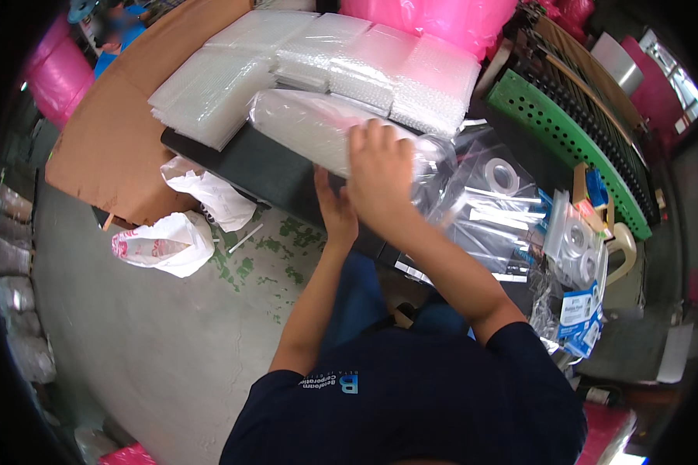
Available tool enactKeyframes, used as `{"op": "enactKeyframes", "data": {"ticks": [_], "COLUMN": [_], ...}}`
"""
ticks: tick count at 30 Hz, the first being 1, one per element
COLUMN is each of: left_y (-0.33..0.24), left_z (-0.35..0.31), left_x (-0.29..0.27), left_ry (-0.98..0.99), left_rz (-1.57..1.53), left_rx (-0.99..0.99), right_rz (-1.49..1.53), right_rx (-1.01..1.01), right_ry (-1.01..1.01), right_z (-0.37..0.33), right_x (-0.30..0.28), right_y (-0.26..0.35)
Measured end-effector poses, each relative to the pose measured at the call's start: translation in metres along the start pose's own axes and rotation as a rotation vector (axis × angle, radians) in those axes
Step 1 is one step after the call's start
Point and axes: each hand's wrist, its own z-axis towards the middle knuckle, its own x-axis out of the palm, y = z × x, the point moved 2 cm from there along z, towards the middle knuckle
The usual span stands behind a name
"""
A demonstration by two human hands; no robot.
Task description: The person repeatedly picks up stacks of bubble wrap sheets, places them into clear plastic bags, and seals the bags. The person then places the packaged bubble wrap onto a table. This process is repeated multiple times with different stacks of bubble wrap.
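A clear plastic bag of bubble wrap sheets (302, 128) lies across the dark table, tilted down to the right. My right hand (381, 167) is closed over its right part, the fingers bent across the top. Below it my left hand (336, 211) grips the bag's near edge, one finger stretched up along it and the others partly hidden. Loose clear film (434, 167) bunches just right of my right hand. Flat clear plastic bags (496, 221) lie further right, with a roll of clear tape (502, 177) on them.
Stacks of bubble wrap sheets (364, 66) line the table's far side. A brown cardboard sheet (105, 147) stands at left, above white plastic bags (167, 244) on the floor. More tape rolls (575, 236), blue-and-white packets (580, 319) and a perforated green panel (570, 147) are at right.
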Motion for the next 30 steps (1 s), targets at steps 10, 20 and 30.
{"op": "enactKeyframes", "data": {"ticks": [10, 20, 30], "left_y": [0.023, -0.013, -0.029], "left_z": [-0.130, -0.137, -0.129], "left_x": [-0.083, 0.013, -0.036], "left_ry": [-0.315, 0.109, -0.062], "left_rz": [-0.459, -0.414, -0.443], "left_rx": [-1.207, -1.207, -1.153], "right_rz": [0.694, 0.746, 0.619], "right_rx": [-0.121, -0.193, -0.325], "right_ry": [0.139, 0.329, 0.005], "right_z": [-0.096, -0.180, -0.183], "right_x": [0.104, 0.138, 0.128], "right_y": [0.015, -0.085, -0.024]}}
